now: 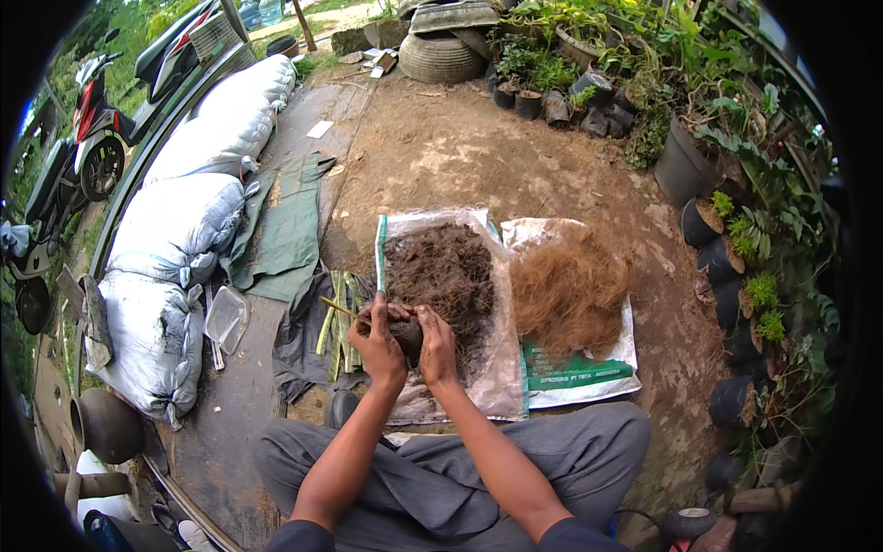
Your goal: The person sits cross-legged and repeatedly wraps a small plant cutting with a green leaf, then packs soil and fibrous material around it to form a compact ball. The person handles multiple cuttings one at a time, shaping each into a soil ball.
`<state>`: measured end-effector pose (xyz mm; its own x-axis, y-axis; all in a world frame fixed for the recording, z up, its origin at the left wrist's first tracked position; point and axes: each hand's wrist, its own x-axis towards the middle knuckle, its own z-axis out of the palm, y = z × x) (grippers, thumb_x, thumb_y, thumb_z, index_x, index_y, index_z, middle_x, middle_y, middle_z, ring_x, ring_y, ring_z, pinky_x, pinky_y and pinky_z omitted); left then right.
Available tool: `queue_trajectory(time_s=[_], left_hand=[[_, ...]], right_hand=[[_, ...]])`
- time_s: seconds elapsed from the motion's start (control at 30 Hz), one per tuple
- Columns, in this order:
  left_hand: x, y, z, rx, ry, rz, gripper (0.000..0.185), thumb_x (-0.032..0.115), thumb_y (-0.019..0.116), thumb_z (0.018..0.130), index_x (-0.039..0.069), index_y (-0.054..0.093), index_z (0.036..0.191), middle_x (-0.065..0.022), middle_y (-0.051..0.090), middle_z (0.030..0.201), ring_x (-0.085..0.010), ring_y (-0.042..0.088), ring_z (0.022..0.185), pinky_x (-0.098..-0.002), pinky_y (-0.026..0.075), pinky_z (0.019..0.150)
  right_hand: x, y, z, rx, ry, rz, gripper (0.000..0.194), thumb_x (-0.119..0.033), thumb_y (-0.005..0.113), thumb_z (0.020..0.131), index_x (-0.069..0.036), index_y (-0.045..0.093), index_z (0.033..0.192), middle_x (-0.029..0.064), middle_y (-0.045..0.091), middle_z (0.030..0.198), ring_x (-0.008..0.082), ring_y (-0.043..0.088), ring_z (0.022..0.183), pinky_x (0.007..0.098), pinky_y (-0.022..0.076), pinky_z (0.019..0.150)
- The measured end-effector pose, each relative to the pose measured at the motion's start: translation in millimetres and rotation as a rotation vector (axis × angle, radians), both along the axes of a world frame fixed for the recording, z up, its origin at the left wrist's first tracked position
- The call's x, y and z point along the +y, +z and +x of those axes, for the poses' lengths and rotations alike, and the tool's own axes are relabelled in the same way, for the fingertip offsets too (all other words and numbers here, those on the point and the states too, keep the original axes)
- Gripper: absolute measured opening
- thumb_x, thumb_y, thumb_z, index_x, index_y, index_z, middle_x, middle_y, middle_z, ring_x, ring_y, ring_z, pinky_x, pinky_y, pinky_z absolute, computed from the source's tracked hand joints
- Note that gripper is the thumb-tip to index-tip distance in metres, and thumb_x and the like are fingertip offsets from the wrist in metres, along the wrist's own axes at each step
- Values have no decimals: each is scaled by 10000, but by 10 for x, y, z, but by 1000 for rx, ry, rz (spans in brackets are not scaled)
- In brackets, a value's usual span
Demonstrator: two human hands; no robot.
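My left hand (381, 345) and my right hand (436, 343) are cupped around a dark, rounded clump of soil (407, 336) over the near left part of a flattened woven sack (483, 393). From the clump's left side a thin yellowish strip (338, 306) sticks out past my left hand; how it is fixed is hidden by the fingers. Just beyond my hands a heap of dark, fibrous soil (441, 269) lies on the sack. Loose brown fibre (569, 286) is piled on a second, white and green sack (586, 386) at the right. Soil stains my fingers.
Green plant strips (336, 324) lie on dark cloth (296, 352) at the left. Beyond are a green cloth (290, 228), a clear plastic container (226, 319) and full white sacks (172, 221). Potted plants (728, 297) line the right. A clay pot (107, 424) stands at the lower left.
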<state>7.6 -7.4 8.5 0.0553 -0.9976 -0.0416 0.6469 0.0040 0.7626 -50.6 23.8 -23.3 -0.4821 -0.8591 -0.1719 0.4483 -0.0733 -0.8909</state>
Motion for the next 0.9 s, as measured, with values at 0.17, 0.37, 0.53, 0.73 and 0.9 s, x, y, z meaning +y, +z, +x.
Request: queue_trajectory(time_s=[0.17, 0.37, 0.53, 0.73, 0.9], left_hand=[[38, 150, 79, -645, -160, -757, 107, 24, 697, 741, -34, 611, 718, -138, 637, 726, -269, 641, 680, -320, 504, 677], [182, 89, 4, -586, 4, -544, 204, -16, 632, 822, -37, 536, 642, -58, 590, 626, -108, 539, 568, -251, 435, 562], [154, 132, -15, -444, 9, -273, 159, 40, 665, 823, -31, 600, 698, -69, 617, 676, -119, 568, 625, -249, 436, 586], [78, 102, 21, -748, -91, -943, 147, 19, 727, 716, -27, 600, 658, -127, 637, 681, -253, 650, 651, -331, 508, 657], [207, 8, -28, -468, -60, -306, 227, 60, 652, 847, -44, 579, 658, -79, 584, 624, -137, 541, 572, -291, 434, 557]], right_hand=[[87, 68, -178, -604, 212, -198, 411, -288, 319, 979, 22, 570, 1075, 83, 605, 999, 176, 581, 943, 315, 471, 849], [86, 93, -135, -425, 195, 25, 367, -259, 364, 963, 5, 618, 980, 58, 627, 905, 160, 604, 828, 292, 477, 810], [23, 84, -109, -386, 128, -37, 258, -209, 445, 937, -29, 629, 954, 42, 630, 905, 137, 603, 802, 271, 479, 758], [46, 22, -230, -889, 287, -156, 277, -215, 368, 932, -34, 559, 848, 53, 577, 799, 159, 567, 723, 300, 477, 704], [82, 120, -153, -491, 135, 86, 251, -208, 422, 919, -22, 588, 885, 47, 588, 820, 141, 568, 756, 287, 470, 698]])
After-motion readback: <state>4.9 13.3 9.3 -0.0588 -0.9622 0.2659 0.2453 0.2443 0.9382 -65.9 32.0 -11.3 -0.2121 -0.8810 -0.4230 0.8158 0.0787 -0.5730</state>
